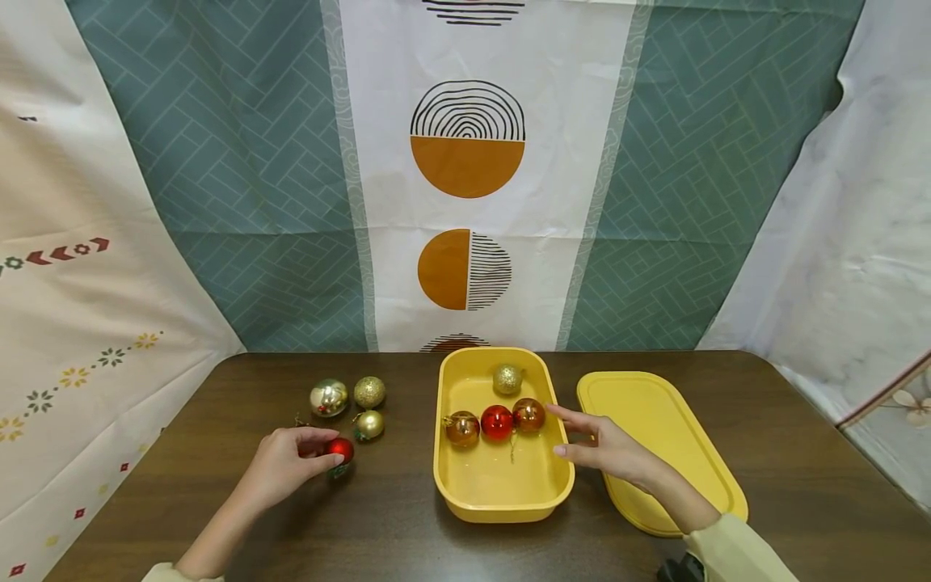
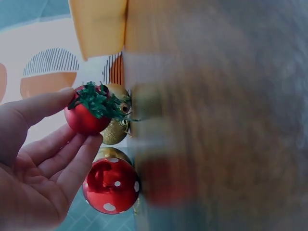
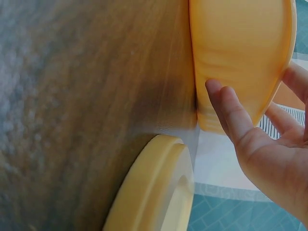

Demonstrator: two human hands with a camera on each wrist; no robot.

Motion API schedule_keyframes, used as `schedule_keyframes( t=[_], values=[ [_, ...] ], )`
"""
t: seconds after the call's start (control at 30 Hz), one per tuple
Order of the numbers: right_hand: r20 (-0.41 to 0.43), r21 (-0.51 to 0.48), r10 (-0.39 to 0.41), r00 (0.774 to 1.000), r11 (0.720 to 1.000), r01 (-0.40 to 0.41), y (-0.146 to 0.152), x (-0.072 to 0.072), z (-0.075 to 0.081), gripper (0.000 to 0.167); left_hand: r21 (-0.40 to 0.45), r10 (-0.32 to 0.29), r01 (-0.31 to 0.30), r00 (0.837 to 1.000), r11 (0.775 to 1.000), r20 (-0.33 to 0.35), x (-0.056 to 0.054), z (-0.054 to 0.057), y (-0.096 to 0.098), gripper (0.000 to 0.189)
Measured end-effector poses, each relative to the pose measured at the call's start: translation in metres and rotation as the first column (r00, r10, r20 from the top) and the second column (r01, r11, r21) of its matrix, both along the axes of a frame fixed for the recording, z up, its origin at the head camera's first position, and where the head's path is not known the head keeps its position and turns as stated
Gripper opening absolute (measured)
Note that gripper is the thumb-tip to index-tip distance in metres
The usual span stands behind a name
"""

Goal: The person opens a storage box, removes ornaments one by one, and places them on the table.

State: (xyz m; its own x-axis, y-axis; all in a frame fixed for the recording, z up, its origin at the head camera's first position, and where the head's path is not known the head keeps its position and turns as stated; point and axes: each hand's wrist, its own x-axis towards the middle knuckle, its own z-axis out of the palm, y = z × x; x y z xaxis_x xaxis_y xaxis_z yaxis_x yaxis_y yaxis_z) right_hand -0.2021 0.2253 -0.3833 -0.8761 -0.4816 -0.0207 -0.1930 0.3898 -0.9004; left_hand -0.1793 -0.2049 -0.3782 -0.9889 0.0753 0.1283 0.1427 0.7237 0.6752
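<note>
My left hand [image 1: 282,469] pinches a small red Christmas ball [image 2: 87,113] with green tinsel at its top, between thumb and fingertips. Beyond that hand, in the left wrist view, sits a shiny red ball with white dots [image 2: 111,185], mostly hidden in the head view. A yellow box [image 1: 502,495] holds a glittery gold ball [image 1: 507,379], a red ball [image 1: 497,423] and two amber balls, one at the left [image 1: 461,429] and another amber ball [image 1: 528,415] at the right. Fingers extended, my right hand [image 1: 607,444] rests at the box's right rim.
A shiny gold ball [image 1: 329,398], a glittery gold ball [image 1: 369,392] and a smaller gold ball [image 1: 368,424] lie behind the left hand on the brown table [image 1: 349,541]. The yellow lid [image 1: 655,396] lies flat beneath the right forearm. A patterned curtain [image 1: 276,178] hangs behind the table.
</note>
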Motion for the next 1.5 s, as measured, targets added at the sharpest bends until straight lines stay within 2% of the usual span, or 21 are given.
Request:
schedule_keyframes(
  t=[0.43,0.93,1.23,1.5],
  values=[
    [0.026,-0.008,0.0,1.0,1.0,0.001,-0.0007,0.0,0.0012,0.06,-0.052,-0.018,0.021,0.999,0.998,0.049,-0.0046,-0.0052,-0.0063,0.035],
    [0.027,-0.024,0.015,1.0,1.0,-0.014,-0.0008,0.0006,0.0008,0.061,-0.09,-0.036,0.04,0.998,0.995,0.048,-0.0083,-0.0063,-0.0047,0.032],
    [0.017,-0.012,0.012,1.0,1.0,-0.012,-0.0004,0.0011,0.0017,0.061,-0.131,-0.055,0.055,0.998,0.99,0.007,-0.0101,-0.0063,-0.0029,0.033],
    [0.029,-0.027,0.012,1.0,1.0,-0.011,-0.001,0.0015,0.0015,0.061,-0.147,-0.06,0.06,0.998,0.987,0.0,-0.0103,-0.0065,-0.0009,0.031]
  ],
)
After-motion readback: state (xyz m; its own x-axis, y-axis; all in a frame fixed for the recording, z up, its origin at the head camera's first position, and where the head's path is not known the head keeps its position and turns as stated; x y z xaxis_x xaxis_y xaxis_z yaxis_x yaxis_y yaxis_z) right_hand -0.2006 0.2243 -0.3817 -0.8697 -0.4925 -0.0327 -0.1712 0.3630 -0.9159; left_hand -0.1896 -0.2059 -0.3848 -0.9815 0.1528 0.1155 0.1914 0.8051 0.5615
